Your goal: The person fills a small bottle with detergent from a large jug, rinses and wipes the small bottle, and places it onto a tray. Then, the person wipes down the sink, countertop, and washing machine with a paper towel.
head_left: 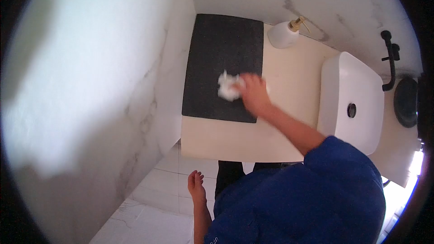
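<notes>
On a dark grey mat (221,49) my right hand (255,92) presses a crumpled white tissue (229,86), its fingers closed over the right side of the wad. Motion blurs this hand slightly, and its fingertips are partly hidden. The mat lies flat on the cream countertop (289,86), along the left wall. My left hand (196,184) hangs below the counter's front edge, away from the mat. Its fingers are loosely curled, with nothing visible in them.
Behind the mat's right edge stands a white soap dispenser (282,35) with a gold pump. To the right are a white basin (355,77), a black wall tap (389,63) and a dark round object (407,102). A marble wall (149,63) bounds the left side.
</notes>
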Available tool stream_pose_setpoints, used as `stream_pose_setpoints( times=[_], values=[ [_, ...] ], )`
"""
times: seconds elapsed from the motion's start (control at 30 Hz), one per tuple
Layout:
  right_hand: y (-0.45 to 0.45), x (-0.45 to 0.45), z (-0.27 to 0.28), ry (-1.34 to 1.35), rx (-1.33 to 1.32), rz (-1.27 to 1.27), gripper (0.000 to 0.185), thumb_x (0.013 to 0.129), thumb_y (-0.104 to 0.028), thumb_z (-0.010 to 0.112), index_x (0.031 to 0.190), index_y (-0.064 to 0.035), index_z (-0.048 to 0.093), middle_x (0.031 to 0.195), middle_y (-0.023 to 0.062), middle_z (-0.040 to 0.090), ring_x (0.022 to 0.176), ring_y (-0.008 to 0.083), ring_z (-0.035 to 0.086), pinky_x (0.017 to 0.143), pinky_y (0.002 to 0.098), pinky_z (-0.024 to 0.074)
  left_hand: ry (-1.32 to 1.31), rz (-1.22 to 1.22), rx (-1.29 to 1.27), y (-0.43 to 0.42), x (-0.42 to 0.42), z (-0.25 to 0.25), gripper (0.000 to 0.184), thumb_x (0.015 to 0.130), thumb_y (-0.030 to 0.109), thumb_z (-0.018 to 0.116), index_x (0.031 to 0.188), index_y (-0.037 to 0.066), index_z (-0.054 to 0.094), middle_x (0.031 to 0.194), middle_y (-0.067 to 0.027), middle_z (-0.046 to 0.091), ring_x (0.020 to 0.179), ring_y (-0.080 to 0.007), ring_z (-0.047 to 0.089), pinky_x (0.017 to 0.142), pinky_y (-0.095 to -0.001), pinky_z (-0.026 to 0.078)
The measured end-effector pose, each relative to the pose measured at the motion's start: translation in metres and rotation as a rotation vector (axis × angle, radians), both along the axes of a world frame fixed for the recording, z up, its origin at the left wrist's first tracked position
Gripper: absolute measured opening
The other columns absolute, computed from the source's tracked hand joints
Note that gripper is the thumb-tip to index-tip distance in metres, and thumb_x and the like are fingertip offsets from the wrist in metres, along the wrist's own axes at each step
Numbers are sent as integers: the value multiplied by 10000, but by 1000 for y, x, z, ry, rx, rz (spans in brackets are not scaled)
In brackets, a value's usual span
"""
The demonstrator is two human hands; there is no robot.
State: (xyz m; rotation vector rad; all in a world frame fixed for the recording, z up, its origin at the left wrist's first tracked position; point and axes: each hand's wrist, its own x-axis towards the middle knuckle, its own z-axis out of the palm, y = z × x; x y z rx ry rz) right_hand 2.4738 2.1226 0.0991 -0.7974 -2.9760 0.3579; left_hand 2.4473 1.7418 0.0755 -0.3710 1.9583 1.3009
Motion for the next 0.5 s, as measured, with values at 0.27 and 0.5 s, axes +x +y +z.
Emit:
stream_pose_setpoints(
  times=[0.27, 0.5],
  values=[
    [30, 4, -2, -46, 70, -2, 455, 778, -30, 525, 1199, -204, 534, 1133, 151, 500, 1038, 312, 500, 847, 459, 408, -4, -26, -6, 12, -6, -1, 290, 932, 252, 522, 1127, 38, 544, 1025, -83, 615, 889, -161, 587, 776, -290, 447],
    [159, -88, -19, 116, 288, -534, 380, 820, -112, 497, 1198, -147, 522, 1082, 148, 505, 1019, 318, 500, 840, 478, 396, 7, 19, -72, -20, -6, 1, 307, 936, 270, 512, 1141, 42, 534, 1014, -83, 614, 876, -162, 586, 768, -289, 447]
  ],
)
